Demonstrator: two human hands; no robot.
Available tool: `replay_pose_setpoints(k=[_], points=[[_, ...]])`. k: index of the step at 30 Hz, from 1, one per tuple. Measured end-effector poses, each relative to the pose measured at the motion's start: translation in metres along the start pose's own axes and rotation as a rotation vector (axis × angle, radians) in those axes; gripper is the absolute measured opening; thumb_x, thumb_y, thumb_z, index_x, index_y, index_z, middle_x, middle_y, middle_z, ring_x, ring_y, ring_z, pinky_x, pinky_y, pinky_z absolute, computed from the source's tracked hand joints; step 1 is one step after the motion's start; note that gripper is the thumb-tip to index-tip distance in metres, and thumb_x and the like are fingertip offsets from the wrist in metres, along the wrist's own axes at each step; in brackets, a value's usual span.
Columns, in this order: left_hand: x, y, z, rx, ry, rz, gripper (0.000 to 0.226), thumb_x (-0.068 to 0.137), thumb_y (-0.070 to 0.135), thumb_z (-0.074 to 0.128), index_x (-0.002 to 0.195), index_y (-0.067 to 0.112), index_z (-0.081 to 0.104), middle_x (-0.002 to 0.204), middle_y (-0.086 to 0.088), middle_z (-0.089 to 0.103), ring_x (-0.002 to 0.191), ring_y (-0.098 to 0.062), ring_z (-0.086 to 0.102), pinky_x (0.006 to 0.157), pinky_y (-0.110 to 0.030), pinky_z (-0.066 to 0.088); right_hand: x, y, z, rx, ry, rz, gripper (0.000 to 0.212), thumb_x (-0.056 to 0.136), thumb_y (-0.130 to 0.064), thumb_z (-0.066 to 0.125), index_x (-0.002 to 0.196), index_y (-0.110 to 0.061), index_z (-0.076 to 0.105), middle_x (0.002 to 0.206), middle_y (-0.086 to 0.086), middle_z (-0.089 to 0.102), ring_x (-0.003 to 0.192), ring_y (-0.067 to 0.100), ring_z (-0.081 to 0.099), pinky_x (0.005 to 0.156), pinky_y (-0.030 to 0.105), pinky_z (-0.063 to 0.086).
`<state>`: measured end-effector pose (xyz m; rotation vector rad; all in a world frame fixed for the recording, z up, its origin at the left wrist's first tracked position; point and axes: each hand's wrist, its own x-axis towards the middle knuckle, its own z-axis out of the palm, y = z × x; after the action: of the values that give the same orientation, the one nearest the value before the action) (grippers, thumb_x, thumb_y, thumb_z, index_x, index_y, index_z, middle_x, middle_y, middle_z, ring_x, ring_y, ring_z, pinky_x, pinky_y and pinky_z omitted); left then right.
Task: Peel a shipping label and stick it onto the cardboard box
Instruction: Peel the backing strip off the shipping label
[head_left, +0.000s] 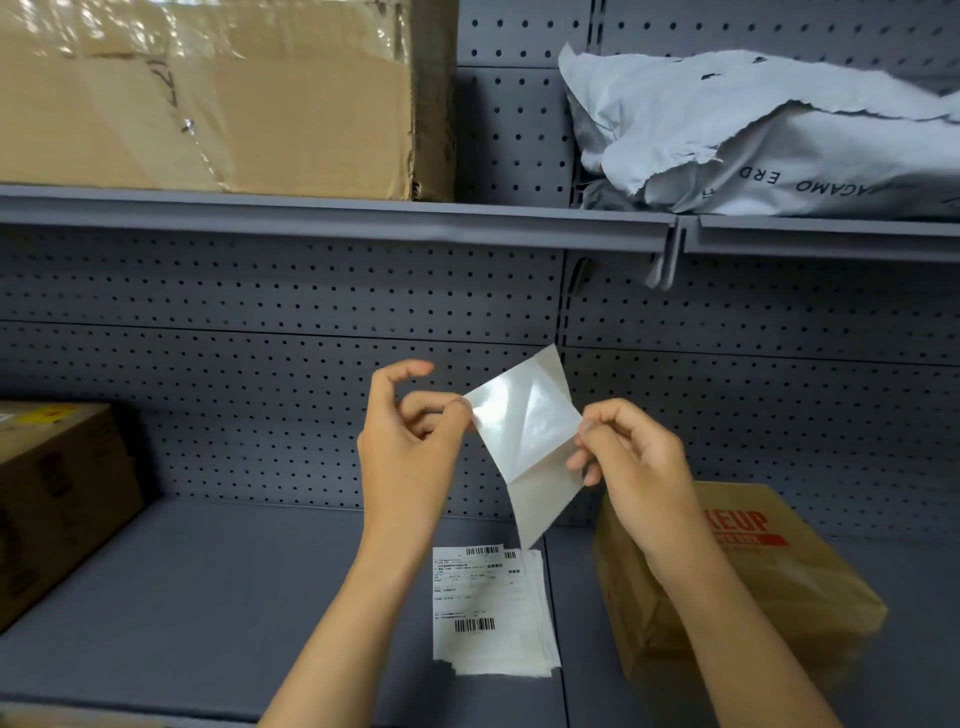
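I hold a white shipping label (524, 426) up in front of the pegboard, its glossy side facing me. My left hand (410, 447) pinches its left corner. My right hand (628, 462) pinches the right edge, where a duller sheet (543, 501) hangs down, partly split from the glossy one. Below, a stack of printed labels (488, 608) with barcodes lies flat on the grey shelf (208, 597). A tan cardboard box (753, 592) with red lettering sits on the shelf at the right, under my right forearm.
Another brown box (57, 493) stands at the shelf's left edge. On the upper shelf rest a large taped carton (218, 98) and a torn grey mailer bag (769, 140). Grey pegboard (260, 374) forms the back wall.
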<state>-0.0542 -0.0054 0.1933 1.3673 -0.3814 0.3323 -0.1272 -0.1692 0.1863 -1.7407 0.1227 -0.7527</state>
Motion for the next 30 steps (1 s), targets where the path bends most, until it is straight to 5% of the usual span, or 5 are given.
replay_pose_setpoints(k=[5, 15, 20, 27, 30], points=[[0.005, -0.002, -0.005, 0.003, 0.008, 0.008, 0.035, 0.085, 0.004, 0.062, 0.104, 0.032, 0.052, 0.077, -0.011, 0.075, 0.082, -0.034, 0.068, 0.091, -0.047, 0.055, 0.001, 0.0, -0.002, 0.001, 0.021, 0.012, 0.02, 0.095, -0.011, 0.056, 0.08, -0.019, 0.065, 0.061, -0.002, 0.067, 0.058, 0.002, 0.057, 0.062, 0.023, 0.047], [0.019, -0.006, -0.022, 0.08, 0.015, 0.002, 0.034, 0.084, 0.005, 0.066, 0.104, 0.031, 0.056, 0.077, -0.007, 0.078, 0.085, -0.037, 0.071, 0.089, -0.044, 0.056, 0.001, 0.004, -0.01, -0.019, 0.062, 0.049, 0.018, 0.097, -0.015, 0.055, 0.084, -0.019, 0.067, 0.061, -0.005, 0.068, 0.061, 0.006, 0.058, 0.066, 0.027, 0.05], [0.026, -0.013, -0.032, 0.082, 0.03, 0.0, 0.03, 0.086, 0.009, 0.065, 0.106, 0.029, 0.057, 0.075, -0.003, 0.078, 0.083, -0.031, 0.075, 0.09, -0.05, 0.054, 0.003, 0.008, -0.014, -0.006, 0.092, 0.076, 0.017, 0.097, -0.013, 0.054, 0.086, -0.016, 0.067, 0.06, -0.008, 0.068, 0.069, 0.02, 0.059, 0.069, 0.034, 0.05], [0.033, -0.019, -0.044, 0.019, 0.086, -0.002, 0.027, 0.093, 0.006, 0.061, 0.107, 0.028, 0.054, 0.075, 0.002, 0.074, 0.063, -0.008, 0.068, 0.071, -0.02, 0.051, 0.007, 0.011, -0.017, 0.065, 0.154, 0.138, 0.02, 0.098, -0.012, 0.051, 0.085, -0.018, 0.065, 0.067, -0.004, 0.067, 0.067, 0.021, 0.062, 0.069, 0.035, 0.051], [0.038, -0.022, -0.052, 0.022, 0.125, -0.011, 0.025, 0.094, 0.005, 0.06, 0.106, 0.027, 0.055, 0.076, 0.003, 0.073, 0.065, -0.01, 0.069, 0.072, -0.023, 0.053, 0.011, 0.009, -0.018, 0.097, 0.169, 0.172, 0.021, 0.101, -0.01, 0.048, 0.088, -0.016, 0.063, 0.084, 0.005, 0.067, 0.064, 0.02, 0.065, 0.067, 0.032, 0.054]])
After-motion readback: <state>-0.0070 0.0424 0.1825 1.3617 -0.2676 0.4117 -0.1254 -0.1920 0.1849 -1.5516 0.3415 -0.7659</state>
